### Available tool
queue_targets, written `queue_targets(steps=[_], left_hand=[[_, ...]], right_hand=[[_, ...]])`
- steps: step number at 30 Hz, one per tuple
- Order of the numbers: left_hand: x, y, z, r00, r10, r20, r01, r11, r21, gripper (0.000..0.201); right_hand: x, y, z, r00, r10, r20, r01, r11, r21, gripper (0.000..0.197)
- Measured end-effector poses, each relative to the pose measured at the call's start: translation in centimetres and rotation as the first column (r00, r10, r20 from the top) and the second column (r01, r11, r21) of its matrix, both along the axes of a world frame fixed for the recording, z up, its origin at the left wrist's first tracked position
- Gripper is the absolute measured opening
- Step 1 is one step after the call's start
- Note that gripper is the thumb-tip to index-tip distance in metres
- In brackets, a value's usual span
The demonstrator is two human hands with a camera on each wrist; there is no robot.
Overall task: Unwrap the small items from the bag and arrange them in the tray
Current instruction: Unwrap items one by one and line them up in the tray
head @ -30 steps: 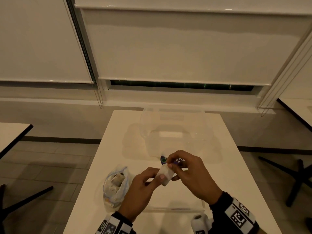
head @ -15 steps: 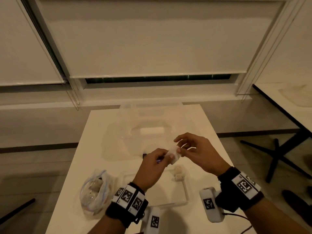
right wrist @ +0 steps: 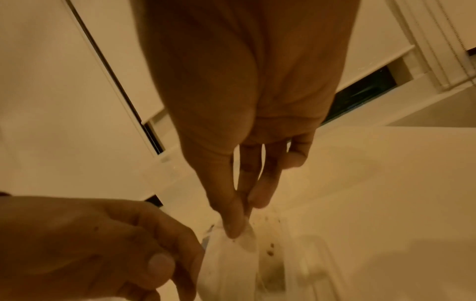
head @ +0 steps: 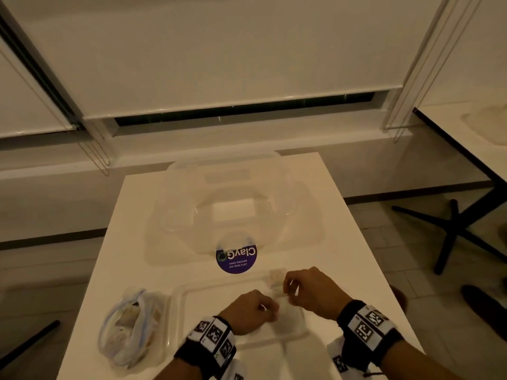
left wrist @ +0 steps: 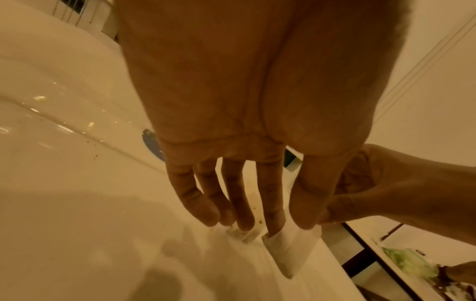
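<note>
Item in hand: one small white wrapper [left wrist: 288, 252], held between both hands low over the clear tray [head: 178, 311], presumably so that whatever comes free drops straight into it. Left hand [head: 251, 311]: fingers extended downward and only slightly bent, forefinger and thumb pinching one end of the wrapper, the remaining fingers hanging loose just beside it with nothing in them. Right hand [head: 310, 293]: thumb and first two fingers closed on the opposite end of the same wrapper, little finger held apart; the two grips appear opposed, which reads as pulling the paper open. Whether a small item is still inside the wrapper cannot be told. Contents of tray: a pale unwrapped piece [head: 277, 275] at its far edge, just beyond the right fingers, blurred; fine brown crumbs [right wrist: 270, 244] on the tray floor beneath the hands. Source: the plastic bag [head: 129, 333] lies slumped on the table [head: 356, 256] to the left of the tray, near it, with several more wrapped items visible inside, so most of the task seems outstanding. Beyond the tray: a large clear lidded container [head: 233, 204] bearing a round purple label [head: 236, 259], untouched by either hand.
</note>
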State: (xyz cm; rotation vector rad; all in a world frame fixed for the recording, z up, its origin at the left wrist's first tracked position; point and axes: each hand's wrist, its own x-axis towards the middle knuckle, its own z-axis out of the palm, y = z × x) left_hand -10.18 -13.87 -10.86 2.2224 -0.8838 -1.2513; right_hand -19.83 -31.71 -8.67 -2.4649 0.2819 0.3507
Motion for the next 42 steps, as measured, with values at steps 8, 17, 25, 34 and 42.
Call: queue_targets(steps=[8,17,25,34,42], left_hand=[[1.1,-1.9,-3.6,0.995,0.043,-0.094,-0.037,0.997,0.062,0.025],[2.0,-1.9,-5.9,0.934,0.256,-0.249,-0.260,0.966,0.017,0.015],[2.2,-2.0,-6.0,0.898,0.333,-0.288,-0.340,0.940,0.026,0.016],[2.1,-1.6,-5.6,0.831,0.447,-0.331,-0.472,0.882,0.007,0.016],[1.9,-1.3,-5.0,0.872,0.398,-0.284,-0.421,0.907,-0.022,0.012]], right_hand=[[2.1,-0.7,-2.5,0.989,0.142,0.028,-0.132,0.962,-0.239,0.018],[4.2,-1.1,-3.1,0.983,0.182,0.015,-0.167,0.930,-0.326,0.022],[5.5,-1.0,-3.5,0.976,0.215,0.016,-0.197,0.917,-0.347,0.020],[5.4,-1.1,-3.3,0.985,0.170,0.027,-0.155,0.945,-0.289,0.023],[4.6,-1.1,-2.8,0.996,0.070,0.046,-0.062,0.988,-0.142,0.024]])
